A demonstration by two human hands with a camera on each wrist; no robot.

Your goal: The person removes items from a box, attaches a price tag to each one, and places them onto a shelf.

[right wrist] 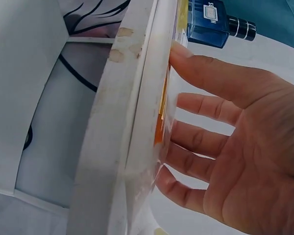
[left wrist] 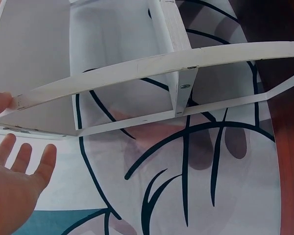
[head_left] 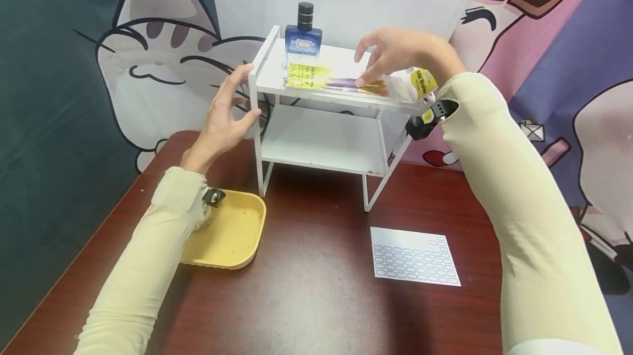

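A white two-tier shelf rack stands on the table. My left hand is at its upper left corner, the thumb touching the white frame and the other fingers stretched out beside it. On the top tier lies a clear pack of paintbrushes with yellow labels. My right hand is over this pack; its thumb touches the pack and its fingers are spread apart. Behind the pack's left end stands a blue perfume bottle with a black cap, also seen in the right wrist view.
A yellow tray sits at the left, partly covered by my left forearm, with something unclear in it beside the wrist. A white sheet with a printed grid lies on the dark red table. Cartoon-printed cloth hangs behind the rack.
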